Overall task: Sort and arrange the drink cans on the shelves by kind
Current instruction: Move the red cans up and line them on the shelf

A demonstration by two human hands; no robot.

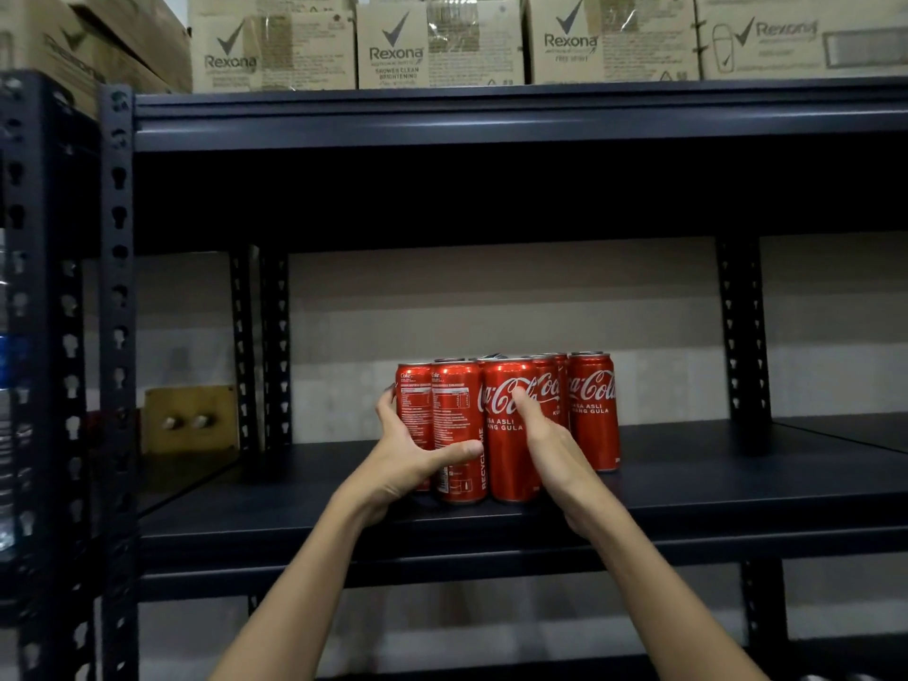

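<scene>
So the red Coca-Cola cans [506,425] are bunched up as one tight cluster on the middle shelf [688,489], a bit left of center and close to its front edge, all upright and touching each other. Going left to right: the left hand [415,454] is wrapped around the leftmost front cans, fingers curled round the far side and thumb pressed across the front near the bottom, so it's gripping them. The right hand [543,435] is on the tall front can in the middle, thumb up over the logo; its other fingers go round behind where I can't see, so looks like a hold, but hard to say how tight. Looks like the step is squaring up the block. I'd squeeze both sides inward evenly and slide the whole group rather than lifting, keep the bases flat so nothing tips, and turn labels forward since the left ones show their backs. The Rexona boxes [442,46] up top aren't in the way.
</scene>
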